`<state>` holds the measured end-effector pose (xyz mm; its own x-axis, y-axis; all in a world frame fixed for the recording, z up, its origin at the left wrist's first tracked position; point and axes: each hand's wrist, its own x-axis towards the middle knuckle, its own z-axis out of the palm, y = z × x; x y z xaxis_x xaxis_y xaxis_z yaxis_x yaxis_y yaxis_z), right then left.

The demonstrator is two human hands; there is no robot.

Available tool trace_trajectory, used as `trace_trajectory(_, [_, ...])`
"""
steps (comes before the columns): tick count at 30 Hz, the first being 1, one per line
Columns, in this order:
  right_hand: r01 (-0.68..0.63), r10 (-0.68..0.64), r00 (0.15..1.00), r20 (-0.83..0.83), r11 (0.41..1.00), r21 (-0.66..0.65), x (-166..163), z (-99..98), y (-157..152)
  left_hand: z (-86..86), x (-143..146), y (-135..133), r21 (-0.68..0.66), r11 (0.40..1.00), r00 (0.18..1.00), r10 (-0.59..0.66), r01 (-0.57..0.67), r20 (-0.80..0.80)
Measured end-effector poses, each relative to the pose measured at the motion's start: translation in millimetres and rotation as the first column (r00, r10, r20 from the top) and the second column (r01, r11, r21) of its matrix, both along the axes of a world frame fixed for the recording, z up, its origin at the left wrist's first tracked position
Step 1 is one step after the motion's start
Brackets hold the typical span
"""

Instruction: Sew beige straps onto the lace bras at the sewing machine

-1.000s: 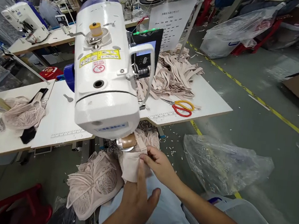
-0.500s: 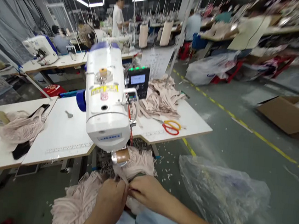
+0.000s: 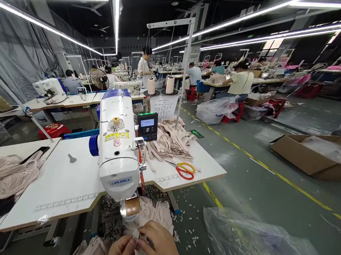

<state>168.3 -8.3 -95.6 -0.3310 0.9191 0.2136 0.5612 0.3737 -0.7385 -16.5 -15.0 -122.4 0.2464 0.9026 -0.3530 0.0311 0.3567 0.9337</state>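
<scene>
My left hand (image 3: 120, 253) and my right hand (image 3: 159, 246) meet low in the view, just in front of the sewing machine (image 3: 117, 138). Between them they pinch a pale pink fabric piece (image 3: 135, 234), with a light tip showing above the fingers. More pale pink fabric (image 3: 156, 215) hangs in a bundle behind my hands, under the machine's front end. Another heap of pink strips (image 3: 92, 251) lies beside my left hand, cut off by the lower edge. What lies inside the finger grips is partly hidden.
Scissors (image 3: 185, 170) with red and yellow handles lie on the white table (image 3: 75, 166), near a pile of pink strips (image 3: 172, 140). At left are fabric (image 3: 9, 179) and a phone (image 3: 0, 209). A plastic bag (image 3: 261, 246) and cardboard box (image 3: 310, 156) rest on the floor. Several people work behind.
The head camera has tilted up, so more ceiling and room show and my hands sit lower in view. Both hands stay together on the fabric, its tip now standing up between the fingers.
</scene>
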Motion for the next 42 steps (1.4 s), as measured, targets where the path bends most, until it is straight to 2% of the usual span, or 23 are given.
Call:
trace_trajectory(5, [0.053,-0.052,0.996,-0.075,0.998,0.017,-14,-6.6,-4,-0.7,3,-1,0.110,0.993,0.970,0.073,-0.049,-0.232])
trace_trajectory(8, [0.051,-0.045,0.997,-0.055,0.992,0.116,-22,-14.7,-9,4.0,7,1,0.117,0.991,0.955,0.096,-0.065,-0.282])
trace_trajectory(10, [-0.020,0.018,1.000,0.012,0.985,0.170,-16,-16.4,-5,10.0,7,4,0.075,0.995,0.963,0.081,-0.063,-0.258])
trace_trajectory(12, [-0.061,0.042,0.993,0.114,0.985,0.160,5,-9.6,14,18.6,5,7,0.005,0.999,0.977,0.048,-0.048,-0.207])
trace_trajectory(13, [-0.037,0.014,0.986,0.167,0.990,0.135,22,-2.7,29,23.5,4,7,-0.031,0.998,0.982,0.041,-0.048,-0.185])
trace_trajectory(14, [0.072,-0.097,0.962,0.255,0.992,0.108,42,5.7,48,28.4,1,7,-0.059,0.997,0.985,0.043,-0.054,-0.169])
trace_trajectory(15, [0.228,-0.249,0.897,0.366,0.969,0.101,64,14.6,70,32.7,-1,6,-0.072,0.995,0.986,0.056,-0.068,-0.157])
trace_trajectory(17, [0.344,-0.353,0.828,0.437,0.933,0.101,108,29.9,114,38.6,-4,3,-0.076,0.992,0.988,0.088,-0.098,-0.128])
trace_trajectory(20, [0.401,-0.374,0.760,0.532,0.914,0.069,155,38.5,165,39.1,-6,-2,-0.068,0.992,0.990,0.102,-0.109,-0.099])
trace_trajectory(23, [0.414,-0.356,0.712,0.606,0.909,0.048,173,35.2,182,35.5,-6,-4,-0.054,0.990,0.987,0.120,-0.127,-0.108])
trace_trajectory(25, [0.414,-0.344,0.692,0.635,0.909,0.043,176,32.4,175,36.2,-7,-6,-0.030,0.990,0.985,0.134,-0.138,-0.108])
trace_trajectory(28, [0.397,-0.322,0.691,0.647,0.917,0.032,176,29.5,141,43.9,-8,-10,-0.001,0.984,0.981,0.180,-0.181,-0.076])
trace_trajectory(30, [0.369,-0.302,0.729,0.615,0.929,0.019,172,28.1,105,49.9,-8,-12,-0.008,0.977,0.977,0.215,-0.215,-0.006])
trace_trajectory(32, [0.340,-0.294,0.809,0.509,0.940,0.002,161,27.7,63,53.3,-7,-12,-0.030,0.979,0.978,0.201,-0.200,0.057])
trace_trajectory(33, [0.300,-0.258,0.859,0.442,0.953,-0.027,153,28.2,42,53.8,-7,-12,-0.046,0.978,0.976,0.207,-0.204,0.068])
trace_trajectory(35, [0.151,-0.106,0.939,0.326,0.982,-0.117,132,30.1,1,53.3,-5,-11,-0.085,0.975,0.974,0.212,-0.205,0.077])
trace_trajectory(37, [-0.002,0.051,0.969,0.242,0.980,-0.197,107,31.9,-30,52.3,-3,-11,-0.115,0.972,0.973,0.214,-0.204,0.081])
trace_trajectory(39, [-0.062,0.111,0.973,0.202,0.970,-0.233,83,32.2,-47,52.0,-1,-12,-0.124,0.973,0.974,0.207,-0.196,0.086])
trace_trajectory(42, [-0.024,0.067,0.979,0.190,0.976,-0.218,56,30.4,-49,53.5,0,-13,-0.116,0.977,0.978,0.190,-0.181,0.080])
